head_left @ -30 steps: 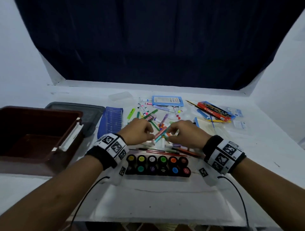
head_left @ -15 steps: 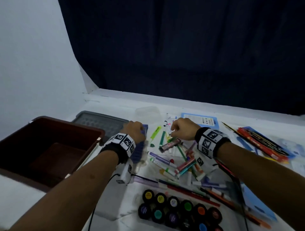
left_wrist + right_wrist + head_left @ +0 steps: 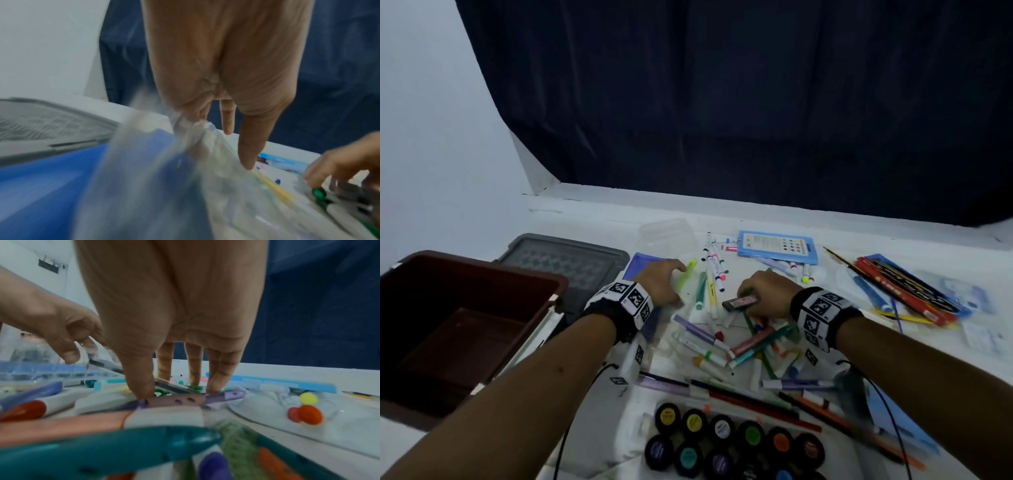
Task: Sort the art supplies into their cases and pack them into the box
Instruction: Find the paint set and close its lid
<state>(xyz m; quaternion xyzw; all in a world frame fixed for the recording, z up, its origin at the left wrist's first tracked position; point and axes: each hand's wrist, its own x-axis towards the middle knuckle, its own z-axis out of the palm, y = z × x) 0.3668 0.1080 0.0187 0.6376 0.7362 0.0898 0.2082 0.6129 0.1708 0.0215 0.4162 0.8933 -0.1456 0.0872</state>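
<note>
White counter (image 3: 808, 219), dark curtain behind | left hand (image 3: 659, 282) pinching a clear plastic pouch (image 3: 164, 162) by the blue case | right hand (image 3: 767, 294) gripping a dark marker (image 3: 739, 303) over the marker pile | sorting stage, brown box (image 3: 482, 270) empty | next: probably slide marker into pouch

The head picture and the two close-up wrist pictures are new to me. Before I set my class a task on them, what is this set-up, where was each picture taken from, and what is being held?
There is no machine here. A person works with bare hands, wearing one camera on the head and one on each wrist. The wide picture is the head view, and the two close ones each look along a hand.

On the white table lie loose markers, paint pots and a blue case. At the left is a brown box with a grey lid behind it.

The left hand pinches a clear plastic pouch. The right hand grips a dark marker in its fingers.
</note>
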